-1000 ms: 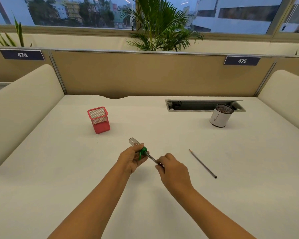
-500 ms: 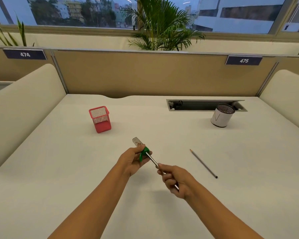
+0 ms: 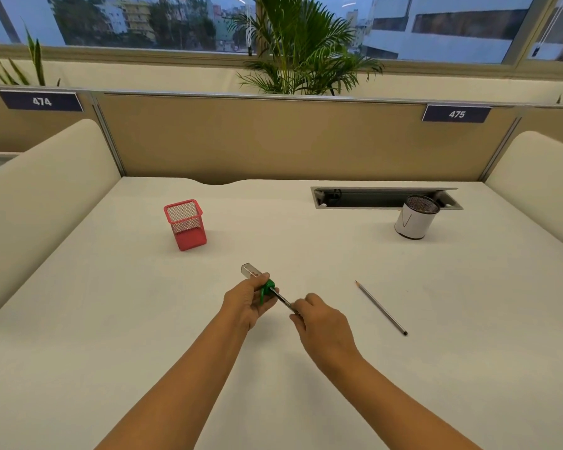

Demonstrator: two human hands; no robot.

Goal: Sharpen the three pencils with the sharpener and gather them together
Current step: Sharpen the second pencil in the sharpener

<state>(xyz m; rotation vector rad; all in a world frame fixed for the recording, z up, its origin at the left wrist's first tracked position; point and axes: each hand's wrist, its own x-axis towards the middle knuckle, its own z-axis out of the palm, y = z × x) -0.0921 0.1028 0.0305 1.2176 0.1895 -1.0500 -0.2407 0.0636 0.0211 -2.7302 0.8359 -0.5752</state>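
My left hand (image 3: 246, 300) grips a sharpener (image 3: 257, 278) with a green body and a clear shavings case that sticks out past my fingers. A dark pencil (image 3: 283, 300) runs from the sharpener's mouth down to my right hand (image 3: 319, 323), which is closed around its shaft. Both hands hover just above the white desk (image 3: 143, 319) near its middle. A second grey pencil (image 3: 381, 307) lies loose on the desk to the right, tip pointing away from me. A third pencil is not visible.
A red mesh pen holder (image 3: 186, 224) stands at the back left. A white cylindrical mesh cup (image 3: 415, 217) sits at the back right beside a cable slot (image 3: 384, 198). Padded dividers flank the desk; a partition closes the back.
My right hand turned under the pencil half a second ago and has now rolled back over it, closer to the sharpener. The left hand and loose pencil stayed put.
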